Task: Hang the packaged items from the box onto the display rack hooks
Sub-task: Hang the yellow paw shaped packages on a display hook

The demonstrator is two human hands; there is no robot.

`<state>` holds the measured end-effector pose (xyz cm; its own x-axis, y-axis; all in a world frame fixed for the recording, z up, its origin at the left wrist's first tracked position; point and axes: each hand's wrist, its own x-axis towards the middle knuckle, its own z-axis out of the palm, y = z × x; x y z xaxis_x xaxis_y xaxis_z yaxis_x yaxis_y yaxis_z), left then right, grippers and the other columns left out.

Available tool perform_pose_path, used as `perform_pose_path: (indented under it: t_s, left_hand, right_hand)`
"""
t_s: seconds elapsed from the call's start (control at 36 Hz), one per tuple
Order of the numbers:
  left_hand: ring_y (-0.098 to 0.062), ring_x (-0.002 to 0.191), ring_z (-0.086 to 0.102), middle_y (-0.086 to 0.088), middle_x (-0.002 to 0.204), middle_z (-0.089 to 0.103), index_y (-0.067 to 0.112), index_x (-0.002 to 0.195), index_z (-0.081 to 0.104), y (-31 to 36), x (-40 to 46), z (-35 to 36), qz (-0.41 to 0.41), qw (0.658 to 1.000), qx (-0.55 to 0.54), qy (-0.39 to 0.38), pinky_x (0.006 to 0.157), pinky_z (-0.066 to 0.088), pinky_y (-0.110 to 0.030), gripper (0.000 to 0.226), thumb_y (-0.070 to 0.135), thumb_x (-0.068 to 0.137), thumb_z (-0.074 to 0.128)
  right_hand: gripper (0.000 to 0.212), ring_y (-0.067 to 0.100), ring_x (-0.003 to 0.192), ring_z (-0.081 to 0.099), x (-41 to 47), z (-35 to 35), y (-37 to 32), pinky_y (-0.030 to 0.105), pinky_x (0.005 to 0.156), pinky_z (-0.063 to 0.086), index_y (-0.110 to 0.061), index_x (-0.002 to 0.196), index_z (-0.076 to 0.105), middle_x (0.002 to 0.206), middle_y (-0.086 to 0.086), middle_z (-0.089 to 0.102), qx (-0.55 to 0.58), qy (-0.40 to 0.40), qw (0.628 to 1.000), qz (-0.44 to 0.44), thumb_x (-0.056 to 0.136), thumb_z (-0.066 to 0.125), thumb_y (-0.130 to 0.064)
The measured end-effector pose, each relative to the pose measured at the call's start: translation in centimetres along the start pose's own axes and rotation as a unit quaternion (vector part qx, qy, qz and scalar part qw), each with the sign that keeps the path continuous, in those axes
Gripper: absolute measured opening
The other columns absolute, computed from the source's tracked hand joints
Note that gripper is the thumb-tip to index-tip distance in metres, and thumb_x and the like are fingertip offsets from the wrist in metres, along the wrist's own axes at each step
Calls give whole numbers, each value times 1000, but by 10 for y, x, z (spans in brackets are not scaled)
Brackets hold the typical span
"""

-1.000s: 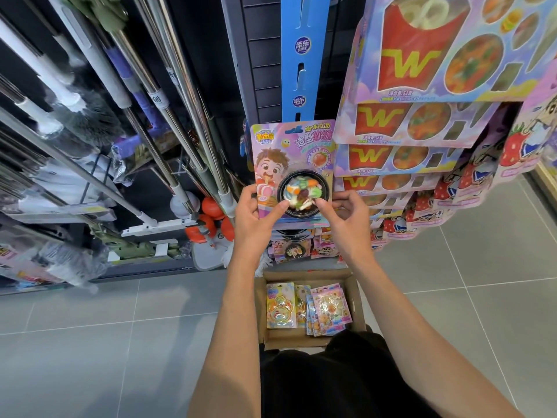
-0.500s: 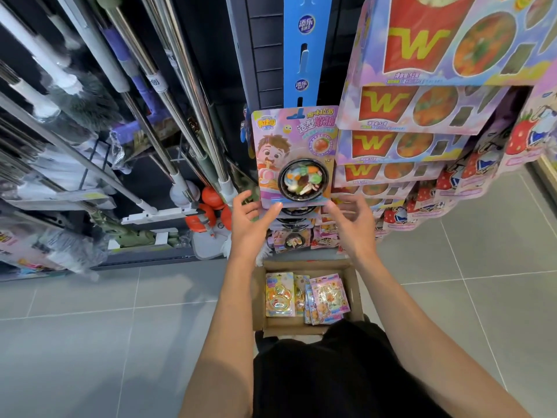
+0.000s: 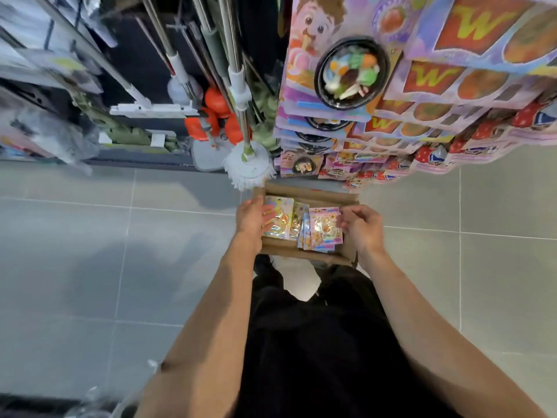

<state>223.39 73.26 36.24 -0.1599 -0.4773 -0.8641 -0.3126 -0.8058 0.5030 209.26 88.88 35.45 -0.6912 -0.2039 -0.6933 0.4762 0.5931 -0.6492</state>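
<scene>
Both hands are down in the cardboard box on the floor. The left hand lies on the shiny yellow packs with its fingers fairly straight. The right hand has bent fingers that pinch the edge of the pink packs. Above the box, a pack with a black bowl hangs on the rack beside the mops.

The left hand hides its own fingertips and the near-left edge of the shiny gold-ringed packet, the brown cardboard box's right wall sits behind the right hand, and the packets' print is too blurred to read.
</scene>
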Motion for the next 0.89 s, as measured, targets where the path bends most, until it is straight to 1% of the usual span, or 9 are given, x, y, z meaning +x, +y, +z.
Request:
perform_pose_path:
  t_s: [0.14, 0.28, 0.39, 0.5, 0.56, 0.64, 0.72, 0.81, 0.89]
  left_hand:
    - [-16, 90, 66, -4, 104, 68, 21, 111, 56, -31, 27, -9, -38, 999, 4, 6, 77, 50, -28, 14, 23, 104, 44]
    - [-22, 99, 67, -10, 112, 68, 19, 111, 54, -61, 62, -10, -73, 997, 26, 10, 85, 52, -31, 11, 23, 104, 47]
    - [-25, 102, 66, -12, 117, 68, 15, 115, 55, -85, 105, -8, -71, 995, 62, 8, 95, 50, -37, 16, 23, 105, 46]
    - [-22, 103, 64, -8, 113, 64, 13, 103, 56, -106, 154, 0, -95, 990, 105, 15, 104, 46, -38, 17, 19, 106, 41]
    - [-20, 109, 64, -8, 119, 64, 12, 107, 59, -127, 187, 3, -86, 988, 128, 9, 99, 48, -36, 24, 18, 107, 36]
    - [-11, 74, 64, -3, 104, 68, 8, 134, 52, -165, 235, 6, -47, 987, 141, 55, 67, 50, -25, 34, 21, 105, 38]
    - [-10, 57, 56, 4, 71, 63, 17, 100, 62, -198, 279, 11, -11, 986, 113, 124, 50, 41, -19, 16, 13, 98, 46]
    - [-12, 65, 61, 3, 75, 67, 23, 84, 62, -229, 318, 14, -16, 981, 128, 141, 55, 47, -21, 17, 16, 95, 51]
    - [-18, 83, 69, 3, 87, 73, 26, 83, 66, -259, 350, 8, -36, 977, 168, 130, 80, 60, -33, 11, 25, 91, 59]
  right_hand:
    - [10, 28, 96, 72, 6, 5, 54, 44, 90, 59, -5, 101, 69, 99, 16, 74, -12, -2, 998, 69, 97, 62, -11]
    - [12, 32, 109, 68, 26, 12, 102, 15, 58, 56, -2, 106, 68, 122, 18, 66, -4, 2, 990, 138, 97, 63, -8]
    - [10, 24, 80, 68, 61, 25, 134, 33, 76, 55, -6, 101, 68, 100, 16, 73, -38, -27, 988, 150, 98, 59, -6]
    - [12, 23, 73, 63, 98, 39, 164, 34, 77, 54, -10, 90, 68, 80, 9, 68, -66, -71, 987, 129, 97, 60, -7]
    - [9, 20, 71, 63, 121, 47, 183, 32, 76, 54, -10, 96, 70, 79, 7, 69, -85, -95, 985, 118, 97, 61, -9]
    - [11, 19, 77, 66, 158, 60, 216, 23, 66, 55, -13, 93, 69, 82, 5, 69, -122, -140, 976, 110, 97, 59, -8]
    - [10, 18, 76, 65, 191, 76, 241, 18, 64, 56, -5, 91, 69, 85, 9, 67, -138, -180, 969, 95, 97, 60, -5]
    - [13, 19, 83, 70, 225, 90, 262, 25, 79, 59, -8, 94, 73, 92, 11, 73, -169, -197, 963, 68, 96, 60, -8]
    - [16, 22, 84, 69, 259, 107, 292, 33, 78, 57, -15, 80, 73, 99, 16, 75, -183, -186, 962, 79, 92, 64, -9]
